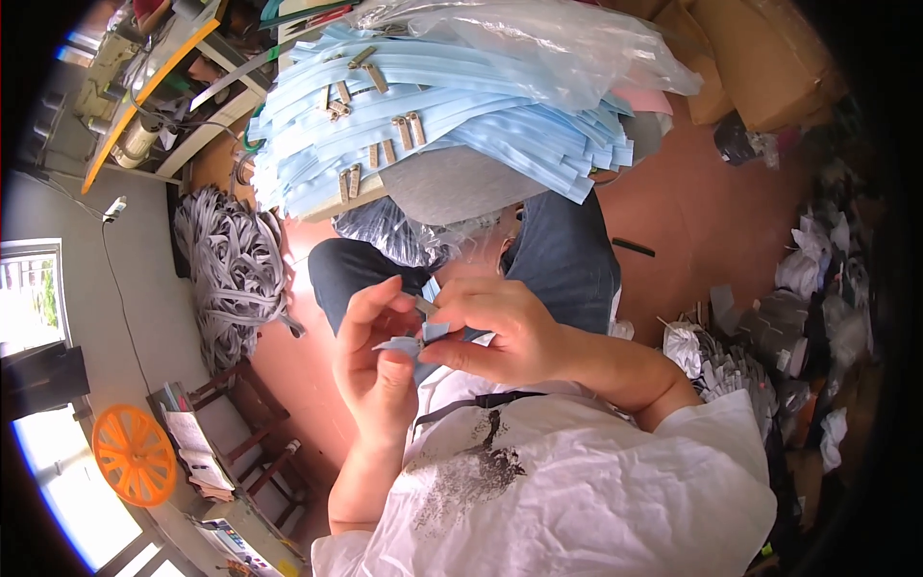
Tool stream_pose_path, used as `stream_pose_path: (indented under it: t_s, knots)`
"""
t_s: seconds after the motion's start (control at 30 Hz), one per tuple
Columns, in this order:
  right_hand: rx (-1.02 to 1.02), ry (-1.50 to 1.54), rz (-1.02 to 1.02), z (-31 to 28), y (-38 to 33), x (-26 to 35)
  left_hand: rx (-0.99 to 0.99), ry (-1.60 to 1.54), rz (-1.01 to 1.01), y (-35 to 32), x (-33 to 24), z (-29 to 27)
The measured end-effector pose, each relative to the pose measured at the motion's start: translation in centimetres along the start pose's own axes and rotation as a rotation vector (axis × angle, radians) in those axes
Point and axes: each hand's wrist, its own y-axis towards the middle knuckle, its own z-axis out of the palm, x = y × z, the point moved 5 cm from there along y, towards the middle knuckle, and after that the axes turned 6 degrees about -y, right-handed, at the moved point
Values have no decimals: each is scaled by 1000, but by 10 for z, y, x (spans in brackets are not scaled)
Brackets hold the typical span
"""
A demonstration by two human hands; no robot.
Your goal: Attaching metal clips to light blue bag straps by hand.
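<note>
Above my lap, both hands meet at the end of a light blue zipper tape (436, 331). My left hand (370, 370) is closed, thumb and fingertips pinching one part of the tape end. From the other side my right hand (514, 332) pinches the tape between thumb and forefinger. A small metal bit shows between the fingertips, too small to name for certain. Ahead of my knees, many light blue zipper tapes (500, 115) lie in a thick pile. Several brass-coloured metal zipper pulls (408, 132) rest on them in small groups.
A clear plastic sheet (567, 48) covers the pile's far side. Grey cloth (461, 183) hangs at its near edge. Tangled grey tapes (231, 269) heap on the left floor, near an orange wheel (135, 455). Bags and scraps (788, 327) crowd the right; cardboard boxes (769, 58) stand behind.
</note>
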Motion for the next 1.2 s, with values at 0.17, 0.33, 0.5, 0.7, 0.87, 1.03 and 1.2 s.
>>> stream_pose_path:
  t_s: [0.17,0.33,0.5,0.7,0.87,1.03,1.2]
  knots:
    - [53,-26,104,-1,-2,-3,99,340,60,3,-3,1]
    - [1,245,161,-7,-7,-7,-54,202,234,4,-15,-7]
    - [-20,533,293,-14,-14,-16,-116,142,92,-1,-10,-20]
    - [52,540,319,-19,-16,-22,-105,94,-105,-11,2,-20]
    - [25,546,232,-18,-16,-29,-26,116,-136,-13,3,-14]
    - [6,799,371,-12,-14,-25,-2,98,-182,-16,5,-14]
    - [-36,705,407,-16,-12,-25,57,113,-243,-16,6,-8]
